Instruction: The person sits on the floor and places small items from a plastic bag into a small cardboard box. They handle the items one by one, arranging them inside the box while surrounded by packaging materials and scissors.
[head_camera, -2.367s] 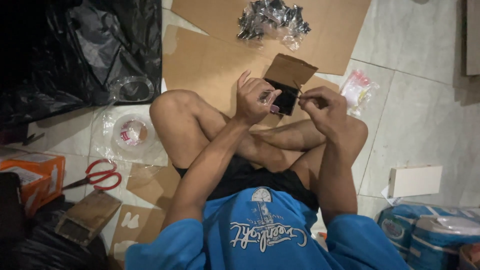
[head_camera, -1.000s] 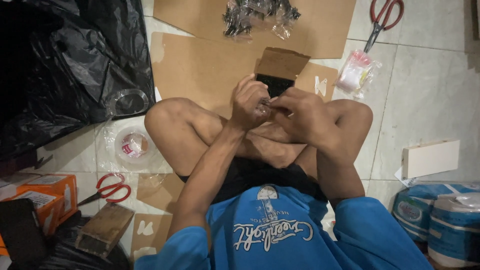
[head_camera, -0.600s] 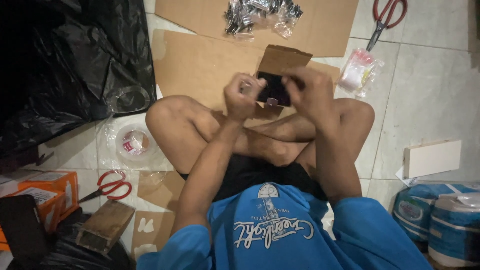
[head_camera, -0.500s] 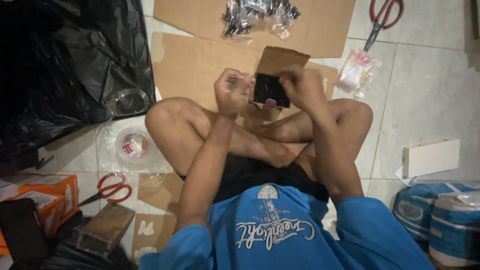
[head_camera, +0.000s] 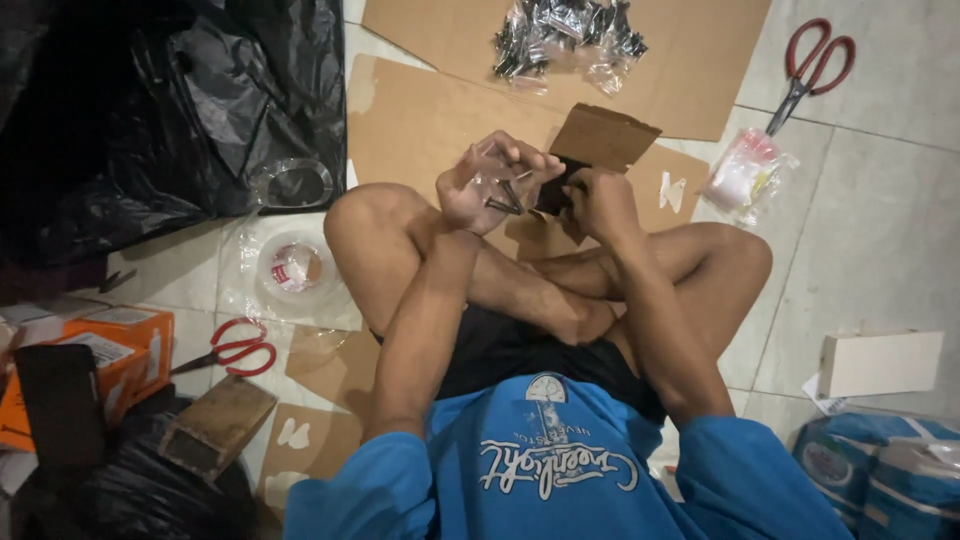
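Your left hand (head_camera: 490, 185) grasps a few small screws (head_camera: 505, 195); your right hand (head_camera: 597, 200) pinches the dark box (head_camera: 552, 190) just beside them, above your knees.

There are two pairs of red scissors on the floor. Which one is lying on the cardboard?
The red scissors at upper right rest partly on the cardboard sheet. The other red scissors, at lower left beside the orange boxes, lie on tile.
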